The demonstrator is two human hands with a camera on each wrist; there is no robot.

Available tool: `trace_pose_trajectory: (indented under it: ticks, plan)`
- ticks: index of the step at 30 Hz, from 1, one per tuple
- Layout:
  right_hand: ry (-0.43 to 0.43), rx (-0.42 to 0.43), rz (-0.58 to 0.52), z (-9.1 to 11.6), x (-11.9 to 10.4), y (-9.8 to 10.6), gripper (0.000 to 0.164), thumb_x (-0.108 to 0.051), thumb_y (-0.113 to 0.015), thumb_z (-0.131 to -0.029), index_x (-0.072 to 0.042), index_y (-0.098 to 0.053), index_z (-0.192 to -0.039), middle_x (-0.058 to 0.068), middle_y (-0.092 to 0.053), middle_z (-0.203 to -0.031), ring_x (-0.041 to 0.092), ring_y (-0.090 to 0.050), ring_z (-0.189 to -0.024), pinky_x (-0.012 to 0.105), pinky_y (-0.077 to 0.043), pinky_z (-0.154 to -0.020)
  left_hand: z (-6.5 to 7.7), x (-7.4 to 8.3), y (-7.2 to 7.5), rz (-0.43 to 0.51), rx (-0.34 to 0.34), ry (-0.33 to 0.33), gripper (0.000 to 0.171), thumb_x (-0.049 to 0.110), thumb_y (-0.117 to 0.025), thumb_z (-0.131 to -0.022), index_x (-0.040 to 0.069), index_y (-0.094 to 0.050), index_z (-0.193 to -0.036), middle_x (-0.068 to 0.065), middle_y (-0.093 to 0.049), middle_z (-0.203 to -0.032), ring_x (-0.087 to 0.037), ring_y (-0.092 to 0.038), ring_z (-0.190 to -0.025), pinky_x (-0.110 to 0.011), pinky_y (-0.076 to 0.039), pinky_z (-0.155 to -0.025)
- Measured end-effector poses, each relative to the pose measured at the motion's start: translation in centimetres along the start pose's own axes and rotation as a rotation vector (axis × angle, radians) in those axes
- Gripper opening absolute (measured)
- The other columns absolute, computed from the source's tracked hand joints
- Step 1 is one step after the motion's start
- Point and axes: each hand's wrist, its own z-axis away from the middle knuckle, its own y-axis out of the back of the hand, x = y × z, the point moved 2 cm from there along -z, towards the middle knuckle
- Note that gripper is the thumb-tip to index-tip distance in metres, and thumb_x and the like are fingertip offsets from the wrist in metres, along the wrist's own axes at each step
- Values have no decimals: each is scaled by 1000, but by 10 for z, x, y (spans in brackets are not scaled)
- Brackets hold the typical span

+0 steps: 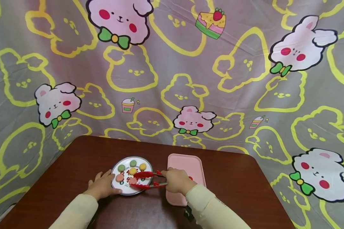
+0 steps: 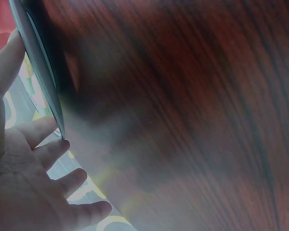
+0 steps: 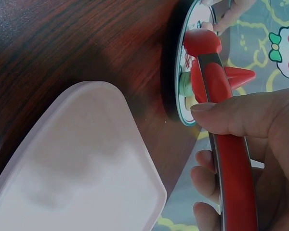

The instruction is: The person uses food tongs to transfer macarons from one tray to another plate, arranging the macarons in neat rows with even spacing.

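Note:
A white plate with a dark rim carries several macarons in green, yellow and pink. At the plate's left edge my left hand touches the rim with thumb and fingers spread; the left wrist view shows the fingers fairly straight along the plate's edge. My right hand grips a pair of red-tipped tongs with metal arms. The tongs' parted tips reach over the plate, near a pink macaron and a yellow macaron. In the right wrist view, the thumb presses the tongs' handle.
A pink rectangular tray lies right of the plate, partly under my right hand and forearm, with a small red item on it. A dark object sits by the right sleeve. The brown table meets a patterned cloth behind.

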Motion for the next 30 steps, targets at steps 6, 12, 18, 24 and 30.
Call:
trace_pose_trajectory:
  ticks: [6, 12, 18, 24, 30]
  plan:
    - [3, -5, -6, 5, 3, 3, 58, -16, -73, -67, -21, -64, -124, -3, -60, -87, 12, -57, -70, 34, -45, -52, -1, -1, -1, 1, 1, 0, 89, 52, -80, -68, -6, -53, -131, -33, -33, -145, -57, -20, -130, -78, -14, -97]
    - [16, -9, -34, 11, 7, 3, 63, -20, -77, -66, -21, -63, -128, -4, -61, -92, 12, -59, -74, 33, -45, -54, -1, 0, -1, -4, 3, -2, 88, 51, -80, -69, -6, -53, -131, -33, -33, -145, -58, -20, -130, -78, -14, -97]
    - [38, 9, -83, 17, 13, -3, 64, -21, -79, -66, -21, -63, -128, -5, -60, -91, 9, -57, -74, 31, -45, -55, 1, 2, 1, -7, 12, -6, 86, 49, -81, -69, -6, -54, -130, -34, -34, -144, -58, -21, -130, -77, -15, -97]
    - [23, 17, -167, 23, 21, -6, 66, -20, -79, -65, -21, -62, -129, -6, -59, -91, 7, -55, -72, 31, -44, -54, 3, 4, 2, -2, 16, -10, 88, 49, -82, -68, -7, -53, -129, -34, -35, -143, -58, -21, -129, -77, -15, -97]
    - [27, 52, -210, 29, 26, -5, 69, -20, -81, -65, -17, -60, -130, -5, -60, -96, 10, -59, -79, 32, -48, -58, 3, 4, 2, -1, 20, -14, 89, 50, -82, -68, -8, -53, -130, -34, -35, -143, -58, -21, -129, -77, -16, -97]
